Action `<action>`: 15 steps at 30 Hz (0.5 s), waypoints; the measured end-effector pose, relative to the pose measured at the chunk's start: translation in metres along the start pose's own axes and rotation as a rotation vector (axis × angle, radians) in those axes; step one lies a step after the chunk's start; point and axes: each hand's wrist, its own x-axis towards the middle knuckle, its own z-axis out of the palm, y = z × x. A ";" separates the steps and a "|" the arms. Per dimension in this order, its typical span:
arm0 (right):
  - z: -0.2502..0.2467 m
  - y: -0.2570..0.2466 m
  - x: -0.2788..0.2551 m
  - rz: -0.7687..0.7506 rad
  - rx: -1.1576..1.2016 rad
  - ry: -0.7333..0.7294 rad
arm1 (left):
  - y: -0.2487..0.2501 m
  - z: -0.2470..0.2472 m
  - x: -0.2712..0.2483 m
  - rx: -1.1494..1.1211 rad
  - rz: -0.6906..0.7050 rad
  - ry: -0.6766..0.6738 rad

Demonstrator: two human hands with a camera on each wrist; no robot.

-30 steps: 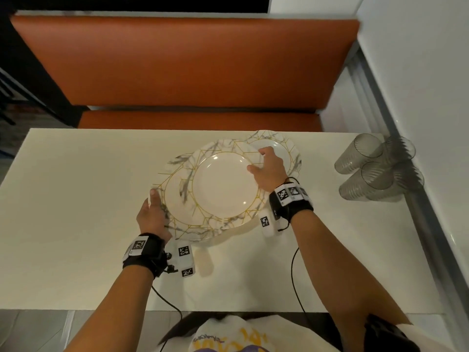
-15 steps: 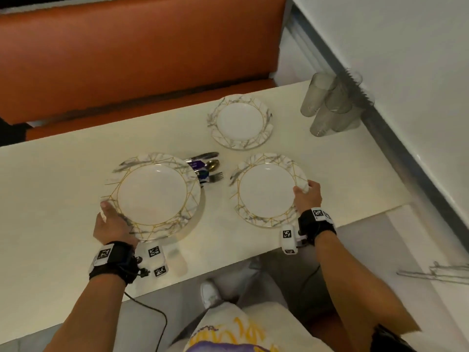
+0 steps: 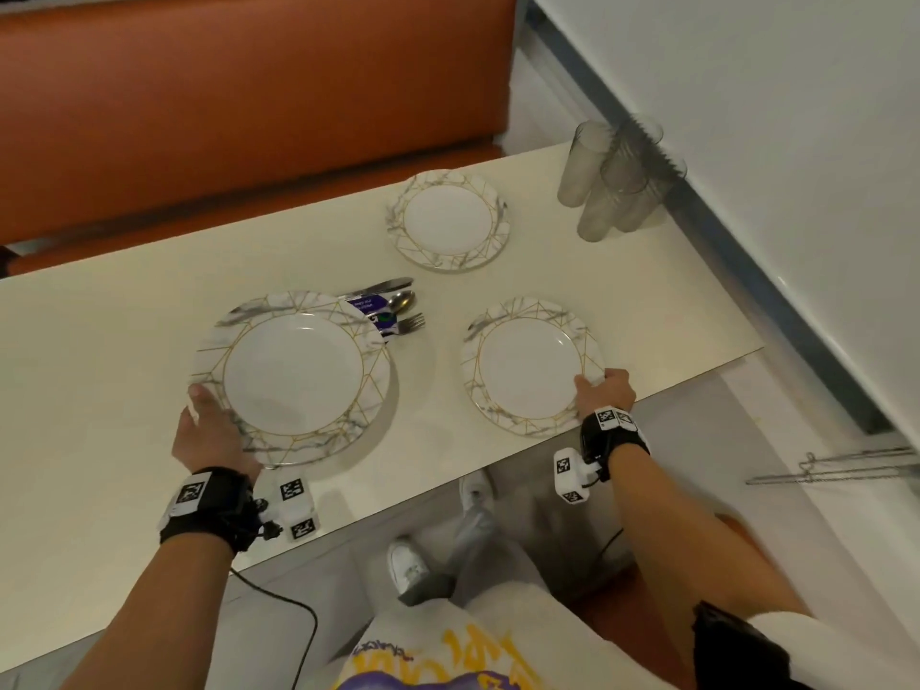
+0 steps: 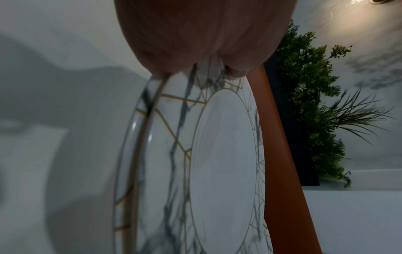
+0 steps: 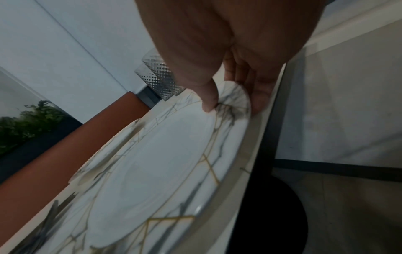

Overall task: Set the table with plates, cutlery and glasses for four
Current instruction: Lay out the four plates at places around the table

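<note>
Down at the bottom of the head view, the person's two forearms reach up over the pale counter (image 3: 99,341). The left hand (image 3: 211,433) grips the near-left rim of the large plate (image 3: 293,376), thumb on top of the marbled border; the left wrist view shows a second rim under it, so there is a stack in that hand, held at the lower left of the frame. Over on the right, the right hand (image 3: 605,390) pinches the near-right rim of the right plate (image 3: 527,366), thumb pressed on the upper face and fingers curled beneath, close to the counter's near edge; whether it lies flat or is still lifted cannot be told. Between the two plates, a little higher in the frame, the cutlery bundle (image 3: 393,311) lies with a knife, spoon and fork showing, partly hidden under the large plate's far edge. Further up, centre frame, the far plate (image 3: 448,219) lies flat and untouched. At the upper right, the glasses (image 3: 612,181) cluster together by the wall. Beyond the counter runs the orange bench (image 3: 224,102).
</note>
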 end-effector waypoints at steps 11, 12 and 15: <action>0.042 -0.079 -0.076 -0.565 -0.019 -0.173 | 0.020 0.005 -0.033 -0.006 -0.019 -0.136; 0.054 -0.095 -0.092 -0.595 0.023 -0.277 | 0.020 0.006 -0.033 0.000 -0.030 -0.156; 0.086 -0.141 -0.135 -0.629 -0.039 -0.577 | 0.028 0.005 -0.038 0.011 -0.053 -0.178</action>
